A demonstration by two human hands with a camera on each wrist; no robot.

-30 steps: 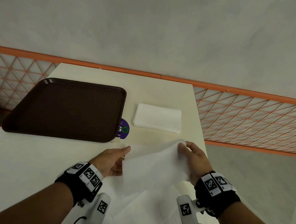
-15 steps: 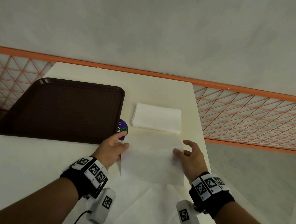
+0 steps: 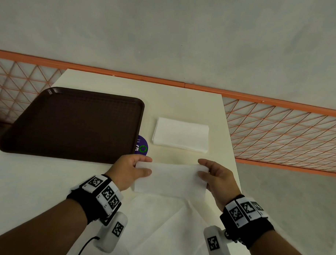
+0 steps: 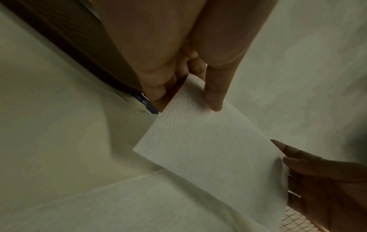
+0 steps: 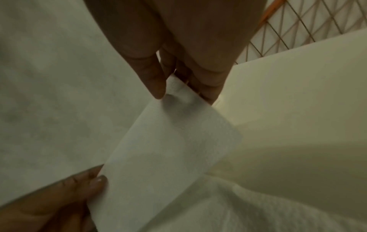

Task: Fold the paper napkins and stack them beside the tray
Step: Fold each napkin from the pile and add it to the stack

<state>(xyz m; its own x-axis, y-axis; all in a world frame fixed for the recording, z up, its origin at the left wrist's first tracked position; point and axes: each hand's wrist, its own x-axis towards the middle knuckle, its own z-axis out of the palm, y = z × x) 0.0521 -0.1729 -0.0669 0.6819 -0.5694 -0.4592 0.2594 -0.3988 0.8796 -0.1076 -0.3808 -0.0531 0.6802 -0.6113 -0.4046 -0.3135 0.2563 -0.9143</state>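
A white folded napkin (image 3: pixel 171 180) hangs a little above the table between both hands. My left hand (image 3: pixel 141 167) pinches its left end between thumb and fingers, and the left wrist view shows the thumb (image 4: pixel 214 97) lying on top of the napkin (image 4: pixel 200 141). My right hand (image 3: pixel 205 170) pinches the right end, seen as thumb and fingers closed on the napkin (image 5: pixel 168 149) in the right wrist view. Beyond it lies a stack of folded napkins (image 3: pixel 181 134), just right of the dark brown tray (image 3: pixel 72 122).
Unfolded white napkins (image 3: pixel 160 226) lie spread on the cream table (image 3: pixel 28 179) under my wrists. A purple round sticker (image 3: pixel 142 146) peeks out at the tray's near right corner. The table's right edge runs close by my right hand, with an orange mesh railing (image 3: pixel 281 131) beyond.
The napkin lay flat half a second ago with both hands on it. Now it is folded narrower and both hands pinch its ends, lifted off the sheets below.
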